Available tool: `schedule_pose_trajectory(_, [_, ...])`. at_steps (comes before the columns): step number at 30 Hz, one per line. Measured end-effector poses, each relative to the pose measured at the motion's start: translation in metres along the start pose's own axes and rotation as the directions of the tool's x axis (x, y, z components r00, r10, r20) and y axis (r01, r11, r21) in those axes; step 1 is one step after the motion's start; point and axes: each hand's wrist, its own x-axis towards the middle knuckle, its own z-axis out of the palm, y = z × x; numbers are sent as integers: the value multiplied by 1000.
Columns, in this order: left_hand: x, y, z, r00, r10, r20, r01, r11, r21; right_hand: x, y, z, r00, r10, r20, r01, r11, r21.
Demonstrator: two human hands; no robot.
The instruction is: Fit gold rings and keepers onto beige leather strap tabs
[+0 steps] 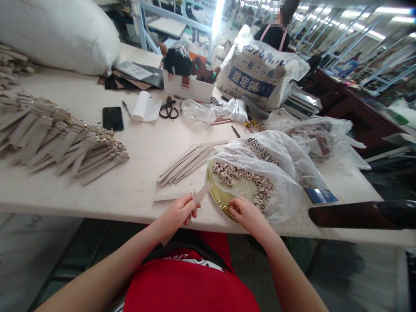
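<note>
My left hand (185,210) is closed around a pale, flat leather-like strap (203,193), whose squared end points up to the right. Over the near edge of a yellow-green round tray (214,186), the fingers of my right hand (244,212) are pinched together at small gold metal pieces (223,207); whether one is between the fingertips is hidden. Many small beige loops (264,190) lie in the tray, partly under a clear plastic bag (282,173). Left of the tray, several loose straps (186,164) lie side by side on the table.
A big heap of straps with gold hardware (65,138) covers the table's left. Behind lie a phone (112,118), a paper roll (142,107), black scissors (169,109) and a white box (188,88). A printed sack (255,73) stands at back; a dark cylindrical arm (354,215) juts in right.
</note>
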Motion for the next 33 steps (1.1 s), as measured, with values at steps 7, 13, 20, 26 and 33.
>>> schedule_pose_trajectory(7, [-4,-5,4,1000,5,11,-6,999,35,-1,14,25,995,64,-74,-64,998,5])
schedule_pose_trajectory(13, [8,5,17,996,84,9,-85,992,89,7,-19,12,983,161,-85,-53,702,710])
schedule_pose_trajectory(20, [20,7,26,995,77,-68,-82,994,-75,10,-68,22,940,23,-341,150,869,472])
schedule_pose_trajectory(26, [18,5,26,997,48,-68,-50,998,-33,7,-71,25,944,5,-331,160,868,469])
schedule_pose_trajectory(33, [17,5,22,994,15,-110,-16,1000,-9,12,-62,36,976,150,-158,30,624,781])
